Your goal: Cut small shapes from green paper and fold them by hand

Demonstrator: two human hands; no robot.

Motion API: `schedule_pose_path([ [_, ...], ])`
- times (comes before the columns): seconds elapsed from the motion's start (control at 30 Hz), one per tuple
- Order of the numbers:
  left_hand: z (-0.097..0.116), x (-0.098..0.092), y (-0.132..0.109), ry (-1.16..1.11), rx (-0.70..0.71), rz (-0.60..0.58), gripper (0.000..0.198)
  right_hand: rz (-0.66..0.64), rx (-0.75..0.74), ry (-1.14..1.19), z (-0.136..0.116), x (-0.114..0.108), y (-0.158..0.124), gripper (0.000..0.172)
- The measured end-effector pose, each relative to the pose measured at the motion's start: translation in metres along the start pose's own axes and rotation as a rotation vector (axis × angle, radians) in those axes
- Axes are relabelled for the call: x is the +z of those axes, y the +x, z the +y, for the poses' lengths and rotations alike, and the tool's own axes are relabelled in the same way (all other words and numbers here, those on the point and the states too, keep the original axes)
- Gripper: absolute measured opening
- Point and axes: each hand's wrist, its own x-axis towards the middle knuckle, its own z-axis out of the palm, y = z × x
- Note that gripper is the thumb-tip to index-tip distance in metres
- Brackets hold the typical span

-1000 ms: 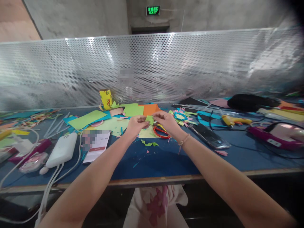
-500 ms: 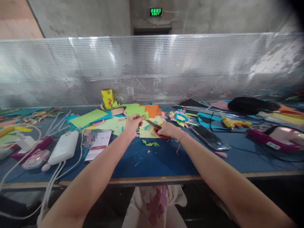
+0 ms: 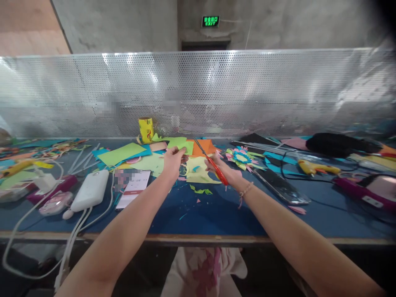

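Observation:
My left hand point(image 3: 172, 160) pinches a small green piece of paper point(image 3: 188, 147) above the blue table point(image 3: 216, 210). My right hand point(image 3: 224, 171) grips red-handled scissors point(image 3: 213, 163), whose blades point up and left toward the green piece. Under both hands lie a pale yellow sheet point(image 3: 199, 171) and small green scraps point(image 3: 201, 191). A paper flower point(image 3: 241, 156) in pink, blue and green lies just right of my right hand.
Green point(image 3: 119, 153) and orange point(image 3: 202, 146) sheets lie behind the hands, next to a yellow roll point(image 3: 146, 128). A phone point(image 3: 133, 187), a white power bank point(image 3: 90, 190) with cables and a pink device sit left. A yellow glue gun point(image 3: 312, 168) and a dark strip point(image 3: 280, 185) lie right. A perforated metal screen point(image 3: 198, 93) closes the back.
My right hand let go of the green piece, went down to the scissors on the table and lifted them. My left hand kept hold of the green piece.

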Motion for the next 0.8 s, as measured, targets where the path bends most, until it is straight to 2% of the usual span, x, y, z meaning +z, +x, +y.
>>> schedule_pose_path([
  [0.13,-0.002,0.001,0.000,0.022,0.067,0.005,0.018,-0.071,0.031,0.139,-0.008,0.015,-0.010,0.037],
  [0.23,-0.004,0.001,0.000,0.042,0.091,0.002,0.018,-0.100,0.022,0.147,-0.008,0.021,-0.012,0.035],
  [0.6,-0.006,0.004,-0.004,0.041,0.088,-0.022,0.016,-0.136,0.003,0.234,0.003,0.027,-0.009,0.035],
  [0.8,-0.004,0.006,-0.007,0.030,0.060,0.005,0.015,-0.139,0.034,0.313,-0.003,0.028,-0.012,0.034],
])
